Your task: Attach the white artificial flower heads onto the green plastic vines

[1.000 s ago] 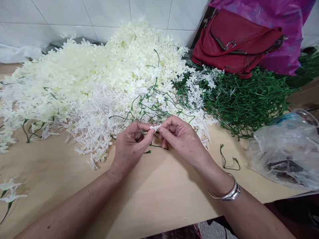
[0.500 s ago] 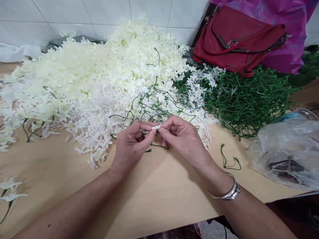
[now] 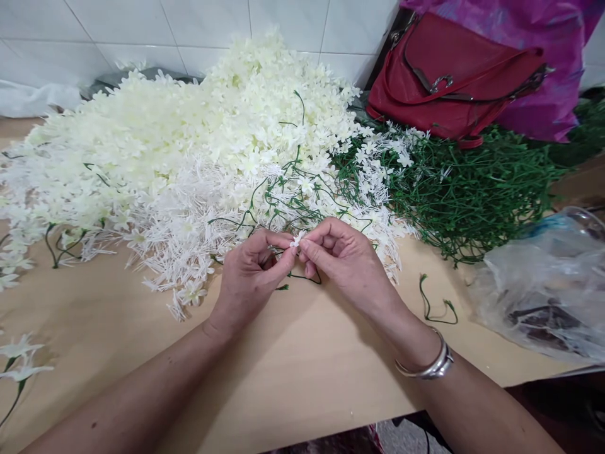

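Observation:
A small white artificial flower (image 3: 297,239) is pinched between the fingertips of both hands, low over the table in the middle of the view. My left hand (image 3: 255,268) grips it from the left with thumb and forefinger. From the right, my right hand (image 3: 343,261) holds it the same way, its other fingers curled under. Just beneath the hands lies a green plastic stem (image 3: 309,279), partly covered by them. Behind them spreads a big heap of white and cream flowers (image 3: 189,132), with several green stems strewn on its front.
A tangled pile of green stems (image 3: 472,189) lies at the right, below a red handbag (image 3: 458,69) and a purple bag (image 3: 553,82). A clear plastic bag (image 3: 543,284) rests at the table's right edge. One loose stem (image 3: 428,302) and some stemmed white flowers (image 3: 21,366) lie apart.
The flower between my fingertips has turned slightly, and more of its petals show. Both hands have stayed in nearly the same place.

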Demonstrator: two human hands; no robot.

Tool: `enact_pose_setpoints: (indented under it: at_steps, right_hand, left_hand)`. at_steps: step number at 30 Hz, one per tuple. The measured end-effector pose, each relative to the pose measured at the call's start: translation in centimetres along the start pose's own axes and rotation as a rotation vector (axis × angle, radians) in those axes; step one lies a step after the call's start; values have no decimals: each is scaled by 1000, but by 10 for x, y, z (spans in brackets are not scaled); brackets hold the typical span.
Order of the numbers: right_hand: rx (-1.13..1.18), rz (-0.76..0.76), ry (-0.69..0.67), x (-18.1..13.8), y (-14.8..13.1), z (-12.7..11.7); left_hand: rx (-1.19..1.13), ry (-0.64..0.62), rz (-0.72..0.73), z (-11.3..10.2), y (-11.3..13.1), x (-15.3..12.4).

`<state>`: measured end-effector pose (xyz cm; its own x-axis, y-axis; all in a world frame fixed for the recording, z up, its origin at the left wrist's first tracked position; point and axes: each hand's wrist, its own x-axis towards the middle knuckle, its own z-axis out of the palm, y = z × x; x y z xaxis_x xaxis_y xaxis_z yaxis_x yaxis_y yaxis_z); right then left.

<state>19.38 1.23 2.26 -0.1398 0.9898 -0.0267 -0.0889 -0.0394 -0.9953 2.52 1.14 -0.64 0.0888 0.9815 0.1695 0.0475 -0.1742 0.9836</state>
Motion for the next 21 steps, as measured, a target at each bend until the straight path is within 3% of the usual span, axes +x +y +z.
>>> enact_pose_setpoints:
  at_steps: [8,17,21]
  right_hand:
    - [-9,-1,-18,0,0,-2]
    - [-109,-74,106,5,-2,-13]
    - [-120,-38,87,7,0,-16]
  left_hand:
    - [20,-25,21,-1,2,0]
    - [11,43,-70,-7,10,4]
    - [-32,-13,-52,-10,9,3]
